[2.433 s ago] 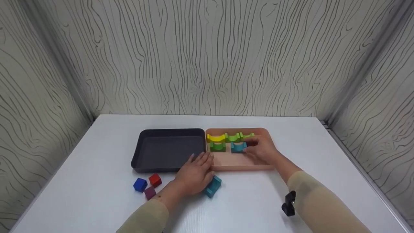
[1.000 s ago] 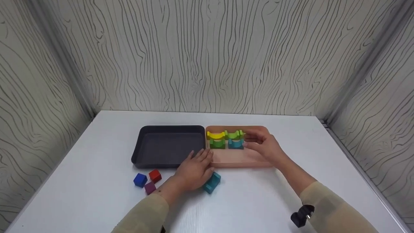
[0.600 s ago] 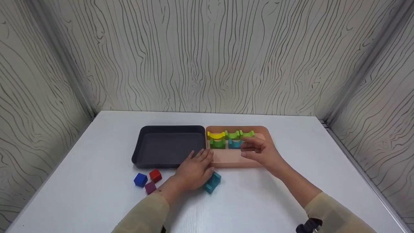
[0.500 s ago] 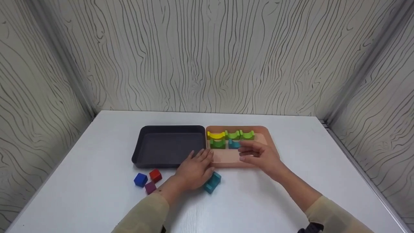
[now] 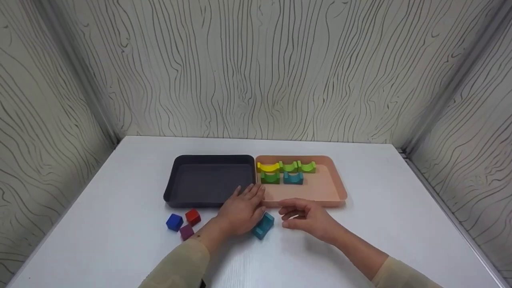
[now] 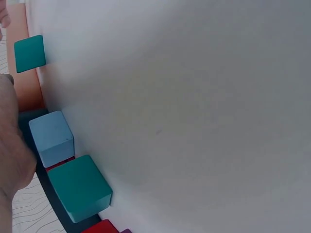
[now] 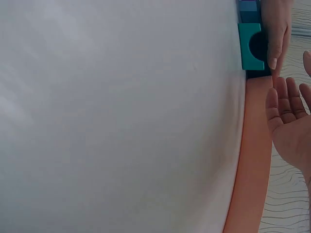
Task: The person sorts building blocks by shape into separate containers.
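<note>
My left hand (image 5: 242,212) lies with straight fingers over the near rims of the dark tray (image 5: 170,184) and the pink tray (image 5: 338,184), where they meet. Just right of its thumb, a teal block (image 5: 263,226) with a curved notch lies on the table. My right hand (image 5: 310,220), fingers loosely bent and holding nothing, hovers right of that block. Inside the pink tray, notched blocks form two rows: a yellow block (image 5: 268,168) and two light green ones behind, a green block (image 5: 270,178) and a blue-teal block (image 5: 293,179) in front.
A blue cube (image 5: 175,222), a red cube (image 5: 193,217) and a purple cube (image 5: 187,232) lie before the dark tray. In the left wrist view, a light blue block (image 6: 51,138) and a green-teal block (image 6: 80,189) show beside the left hand.
My right hand has let go of the blue-teal block in the pink tray, after shifting it slightly left, and drawn back toward the near side. The left hand stays in place.
</note>
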Demonstrator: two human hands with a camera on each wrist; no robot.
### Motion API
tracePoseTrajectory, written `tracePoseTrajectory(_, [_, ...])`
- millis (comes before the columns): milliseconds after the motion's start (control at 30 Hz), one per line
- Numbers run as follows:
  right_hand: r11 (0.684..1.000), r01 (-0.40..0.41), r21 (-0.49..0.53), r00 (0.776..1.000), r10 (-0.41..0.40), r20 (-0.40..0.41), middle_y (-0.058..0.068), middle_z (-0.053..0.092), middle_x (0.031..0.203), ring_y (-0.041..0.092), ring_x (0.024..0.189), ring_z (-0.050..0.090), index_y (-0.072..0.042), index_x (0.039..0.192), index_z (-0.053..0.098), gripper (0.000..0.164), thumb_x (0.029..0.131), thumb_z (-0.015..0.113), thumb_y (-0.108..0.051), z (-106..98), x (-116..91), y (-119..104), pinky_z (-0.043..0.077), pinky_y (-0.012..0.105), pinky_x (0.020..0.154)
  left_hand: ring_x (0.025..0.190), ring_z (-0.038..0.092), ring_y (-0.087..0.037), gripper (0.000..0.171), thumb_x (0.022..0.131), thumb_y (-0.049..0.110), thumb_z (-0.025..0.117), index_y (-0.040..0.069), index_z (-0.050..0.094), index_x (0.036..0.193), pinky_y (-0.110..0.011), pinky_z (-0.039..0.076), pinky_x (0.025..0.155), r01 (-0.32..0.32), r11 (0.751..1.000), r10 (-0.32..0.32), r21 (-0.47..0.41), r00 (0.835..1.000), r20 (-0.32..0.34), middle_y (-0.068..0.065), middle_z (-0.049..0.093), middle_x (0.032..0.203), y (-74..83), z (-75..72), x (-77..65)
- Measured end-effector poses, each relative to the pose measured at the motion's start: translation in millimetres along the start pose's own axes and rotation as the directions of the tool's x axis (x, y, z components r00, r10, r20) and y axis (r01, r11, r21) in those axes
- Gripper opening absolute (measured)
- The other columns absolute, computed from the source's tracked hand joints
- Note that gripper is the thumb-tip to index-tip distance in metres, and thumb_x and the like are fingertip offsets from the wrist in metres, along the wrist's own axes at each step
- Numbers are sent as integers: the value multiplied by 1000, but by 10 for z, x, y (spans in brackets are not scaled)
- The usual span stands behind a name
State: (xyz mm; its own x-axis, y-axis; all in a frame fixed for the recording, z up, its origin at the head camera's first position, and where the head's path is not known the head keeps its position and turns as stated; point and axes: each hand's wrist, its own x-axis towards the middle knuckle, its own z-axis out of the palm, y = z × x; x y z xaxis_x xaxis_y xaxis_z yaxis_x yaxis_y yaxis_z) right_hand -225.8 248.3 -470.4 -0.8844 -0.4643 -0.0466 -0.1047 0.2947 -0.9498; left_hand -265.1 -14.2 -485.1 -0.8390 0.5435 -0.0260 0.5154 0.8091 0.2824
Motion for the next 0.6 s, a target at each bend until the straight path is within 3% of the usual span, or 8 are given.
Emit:
tracePoseTrajectory(200, [999, 52, 13, 997, -53, 53, 18, 66, 138, 34, 121, 63, -14, 151, 62, 53, 100, 75, -7, 81, 63, 71, 55, 25, 100, 161, 21, -23, 69, 113, 54, 35, 18, 23, 171, -55, 14, 130, -6, 1000, 6, 10, 1000, -1, 0, 21, 176, -6, 5, 12])
tracePoseTrajectory(333, [997, 80, -14, 995, -79, 60, 8, 65, 146, 33, 124, 62, -18, 152, 62, 55, 99, 75, -8, 106, 115, 108, 54, 28, 104, 161, 21, -23, 68, 113, 52, 35, 17, 23, 171, -55, 14, 130, -10, 1000, 10, 10, 1000, 1, -1, 22, 176, -9, 2, 8])
tracePoseTrajectory(600, [991, 73, -110, 997, -70, 32, -2, 66, 146, 27, 129, 61, -20, 146, 66, 51, 97, 80, -18, 135, 190, 146, 49, 48, 113, 161, 21, -23, 65, 114, 47, 35, 17, 23, 171, -55, 15, 130, -14, 1000, 13, 13, 1000, 9, 0, 22, 176, -4, -19, -3])
